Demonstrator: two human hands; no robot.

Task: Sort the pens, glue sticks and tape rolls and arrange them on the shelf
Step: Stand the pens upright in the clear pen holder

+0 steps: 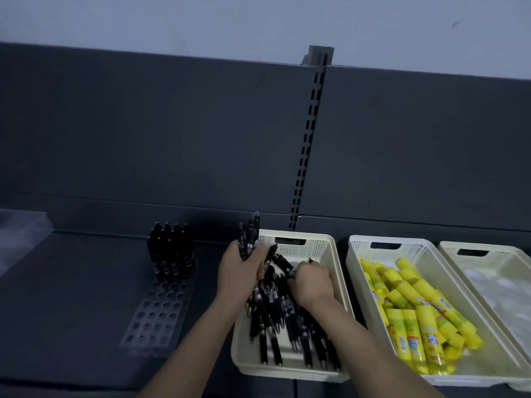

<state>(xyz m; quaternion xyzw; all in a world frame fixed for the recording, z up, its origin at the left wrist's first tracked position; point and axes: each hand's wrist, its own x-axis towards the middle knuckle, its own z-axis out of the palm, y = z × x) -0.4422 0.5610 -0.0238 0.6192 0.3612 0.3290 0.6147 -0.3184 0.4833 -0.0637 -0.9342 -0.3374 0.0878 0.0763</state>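
Left hand (pixel 240 268): fingers wrapped tight round a bundle of held pens (pixel 250 234), black, ends pointing up past the knuckles; the hand hangs over the far left corner of the pen basket (pixel 330 251).

Right hand (pixel 311 280): inside the same basket, fingers curled down and closed on the loose pens (pixel 273 320); one dark pen end shows above the knuckles; exactly how many it grips cannot be told.

Loose pens lie heaped lengthwise along the cream basket, mostly black barrels with silver tips toward the near end.

Left of the basket, on the dark shelf (pixel 71 282), a clear holder (pixel 161 314) with rows of round holes; its far rows carry standing pens (pixel 169 251), upright and close together; its near rows show open holes.

Just right of the pen basket, a second cream basket (pixel 353 254) with yellow glue sticks (pixel 416 311) piled at mixed angles; beside it a third basket (pixel 448 248), partly out of frame, holding pale clear items (pixel 500 291), too blurred to name.

Behind: a dark back panel (pixel 143 133) with a slotted upright (pixel 307 139); a clear plastic piece (pixel 20 234) at the far left of the shelf.
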